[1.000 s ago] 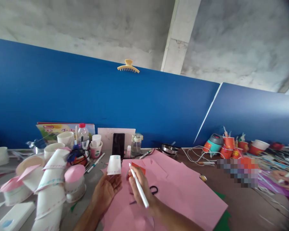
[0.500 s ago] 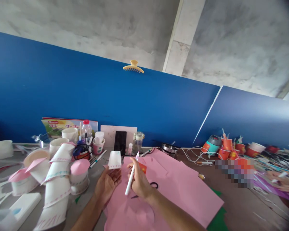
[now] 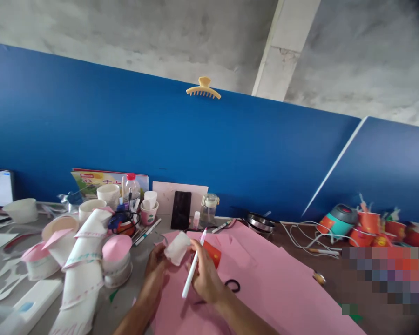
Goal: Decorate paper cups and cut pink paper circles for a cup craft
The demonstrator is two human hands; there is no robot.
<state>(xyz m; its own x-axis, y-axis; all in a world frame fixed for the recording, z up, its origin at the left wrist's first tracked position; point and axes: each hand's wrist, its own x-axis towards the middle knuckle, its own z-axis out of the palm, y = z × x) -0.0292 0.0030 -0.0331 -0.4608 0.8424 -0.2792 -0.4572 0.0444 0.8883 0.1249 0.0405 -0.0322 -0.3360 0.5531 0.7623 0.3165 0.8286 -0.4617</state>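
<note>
The left hand holds a blurred white cup while the right hand grips a white pen, partly hiding scissors at its 4 o'clock.

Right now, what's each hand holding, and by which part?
Left hand: white cup, by its left side; right hand seems to touch its other edge while gripping the white pen toward its pink end.
</note>
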